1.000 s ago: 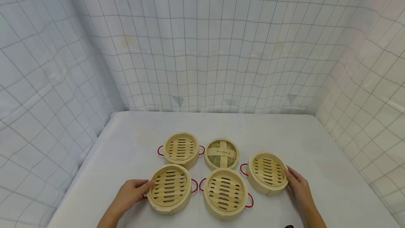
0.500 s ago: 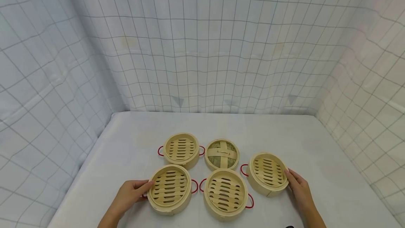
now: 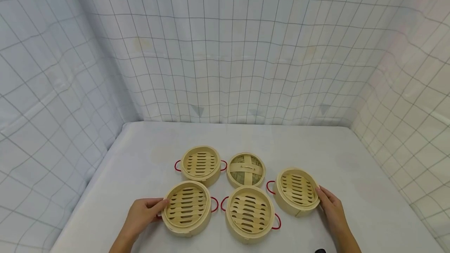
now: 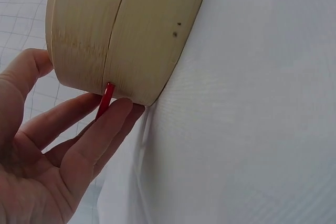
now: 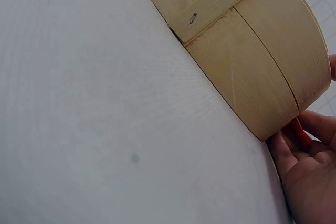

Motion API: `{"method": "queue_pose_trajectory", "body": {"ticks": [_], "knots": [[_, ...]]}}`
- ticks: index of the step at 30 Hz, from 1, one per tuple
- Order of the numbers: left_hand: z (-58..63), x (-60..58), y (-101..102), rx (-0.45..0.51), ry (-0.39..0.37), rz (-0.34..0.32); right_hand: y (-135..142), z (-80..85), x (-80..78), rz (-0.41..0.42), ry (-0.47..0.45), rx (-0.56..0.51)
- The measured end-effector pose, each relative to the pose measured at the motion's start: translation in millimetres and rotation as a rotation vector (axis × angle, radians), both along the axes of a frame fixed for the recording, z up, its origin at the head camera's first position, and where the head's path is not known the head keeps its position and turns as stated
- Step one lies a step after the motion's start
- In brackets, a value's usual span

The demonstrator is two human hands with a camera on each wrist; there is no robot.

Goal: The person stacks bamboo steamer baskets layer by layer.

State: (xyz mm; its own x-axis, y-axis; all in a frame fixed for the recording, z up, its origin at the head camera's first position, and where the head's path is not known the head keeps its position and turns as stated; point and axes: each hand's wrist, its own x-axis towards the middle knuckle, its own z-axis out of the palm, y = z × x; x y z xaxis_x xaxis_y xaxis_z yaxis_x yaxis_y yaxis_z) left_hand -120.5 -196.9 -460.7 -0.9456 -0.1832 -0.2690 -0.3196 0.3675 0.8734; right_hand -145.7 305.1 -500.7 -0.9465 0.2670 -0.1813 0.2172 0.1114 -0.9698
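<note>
My left hand (image 3: 140, 214) grips a round bamboo steamer basket (image 3: 186, 209) at the front left, thumb on its rim. In the left wrist view its fingers (image 4: 107, 135) lie against the basket's side wall (image 4: 131, 40), around a red handle (image 4: 105, 99). My right hand (image 3: 332, 208) holds another steamer basket (image 3: 297, 191) at the right by its outer side. The right wrist view shows a red handle (image 5: 300, 132) among that hand's fingers, below the basket's wall (image 5: 252, 56). Both baskets are upright with slatted bottoms facing up.
Between the hands stands a third basket (image 3: 250, 214) with red handles. Behind are another basket (image 3: 201, 165) and a woven bamboo lid (image 3: 247, 169) with crossed strips. A white cloth (image 3: 140, 159) covers the table. A small black object (image 3: 320, 251) shows at the front edge.
The left hand and its basket have shifted slightly left, widening the gap to the middle basket's handle. The right hand keeps its hold with no clear movement.
</note>
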Motion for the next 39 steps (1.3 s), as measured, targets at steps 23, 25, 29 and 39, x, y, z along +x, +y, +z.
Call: {"method": "queue_pose_trajectory", "body": {"ticks": [23,25,29,39], "knots": [[63.6,-11.7,8,0.026,0.130,-0.080,1,-0.2,1.7,-0.025,-0.025,-0.001],[66.6,-19.6,14,0.035,0.152,-0.104,1,-0.7,0.8,-0.020,-0.025,0.001],[70.8,-35.6,29,0.069,0.183,-0.142,2,-1.1,0.1,0.006,-0.025,0.009],[77.9,-73.0,70,0.131,0.192,-0.202,14,-6.3,3.5,0.223,0.134,0.107]]}}
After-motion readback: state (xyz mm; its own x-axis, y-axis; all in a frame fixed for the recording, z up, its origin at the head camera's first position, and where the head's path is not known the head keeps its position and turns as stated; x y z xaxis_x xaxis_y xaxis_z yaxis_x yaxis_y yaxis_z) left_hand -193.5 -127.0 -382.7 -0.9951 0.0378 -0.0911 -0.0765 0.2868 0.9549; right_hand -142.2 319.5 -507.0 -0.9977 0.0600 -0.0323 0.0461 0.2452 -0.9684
